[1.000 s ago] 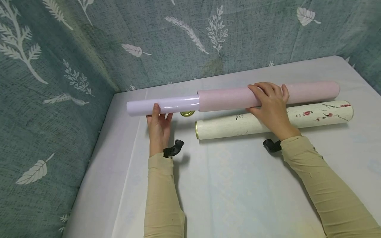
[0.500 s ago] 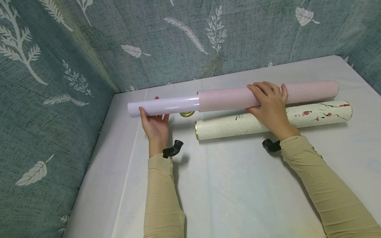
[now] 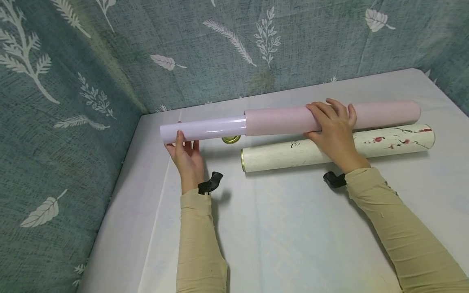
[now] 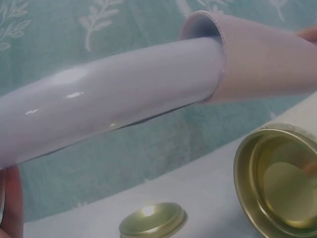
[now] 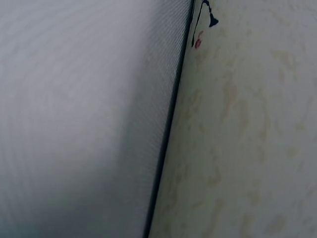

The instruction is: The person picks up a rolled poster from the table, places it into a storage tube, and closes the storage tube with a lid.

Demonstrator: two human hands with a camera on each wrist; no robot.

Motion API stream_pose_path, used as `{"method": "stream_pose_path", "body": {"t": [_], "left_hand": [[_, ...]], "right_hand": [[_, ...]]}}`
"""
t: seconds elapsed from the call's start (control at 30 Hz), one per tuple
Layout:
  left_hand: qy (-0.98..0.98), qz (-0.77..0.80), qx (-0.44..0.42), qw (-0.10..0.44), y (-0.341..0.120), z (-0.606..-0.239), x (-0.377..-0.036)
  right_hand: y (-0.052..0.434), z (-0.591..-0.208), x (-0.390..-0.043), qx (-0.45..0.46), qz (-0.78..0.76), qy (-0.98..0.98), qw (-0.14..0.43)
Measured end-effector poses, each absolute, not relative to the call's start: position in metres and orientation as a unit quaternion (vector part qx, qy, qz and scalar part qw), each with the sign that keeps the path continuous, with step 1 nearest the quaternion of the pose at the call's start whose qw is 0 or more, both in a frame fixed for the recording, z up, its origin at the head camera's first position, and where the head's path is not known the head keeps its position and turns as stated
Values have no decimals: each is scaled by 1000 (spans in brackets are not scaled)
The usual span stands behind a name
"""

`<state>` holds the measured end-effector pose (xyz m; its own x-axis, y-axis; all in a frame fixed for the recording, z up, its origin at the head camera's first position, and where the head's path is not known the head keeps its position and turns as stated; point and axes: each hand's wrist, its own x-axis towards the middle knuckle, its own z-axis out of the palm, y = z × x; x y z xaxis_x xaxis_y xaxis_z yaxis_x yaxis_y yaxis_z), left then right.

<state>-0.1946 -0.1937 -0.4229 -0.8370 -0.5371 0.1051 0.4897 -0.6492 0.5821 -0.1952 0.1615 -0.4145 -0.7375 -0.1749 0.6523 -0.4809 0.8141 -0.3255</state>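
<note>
A glossy white rolled sheet (image 3: 216, 127) sticks out of the open left end of a pink cardboard tube (image 3: 275, 122); its right part is hidden inside. Near the roll's outer end, my left hand (image 3: 188, 162) holds it from below, thumb in front and a fingertip showing behind. My right hand (image 3: 335, 136) grips the pink tube about its middle, fingers over the top and thumb on the near side. In the left wrist view, the roll (image 4: 114, 89) enters the tube's mouth (image 4: 203, 29) with a gap above it. The right wrist view shows neither hand.
A cream tube (image 3: 282, 158) with painted blossoms and a gold-coloured end lies in front of the pink one, under my right hand. Below the roll, a round gold lid (image 3: 231, 139) rests on the white-covered table (image 3: 293, 228). Patterned green cloth (image 3: 220, 53) stands behind.
My left hand has shifted left along the roll and regripped it near the outer end. The roll sits slightly deeper in the pink tube. My right hand stays almost where it was.
</note>
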Motion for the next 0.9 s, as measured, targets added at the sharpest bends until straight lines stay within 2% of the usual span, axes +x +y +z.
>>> {"method": "stream_pose_path", "body": {"t": [0.43,0.9], "left_hand": [[-298,-914,29,273,-194,-421,-190],[-305,-907,24,288,-193,-420,-191]], "right_hand": [[159,-414,-192,172,227,-900,331],[160,-415,-193,185,238,-891,340]]}}
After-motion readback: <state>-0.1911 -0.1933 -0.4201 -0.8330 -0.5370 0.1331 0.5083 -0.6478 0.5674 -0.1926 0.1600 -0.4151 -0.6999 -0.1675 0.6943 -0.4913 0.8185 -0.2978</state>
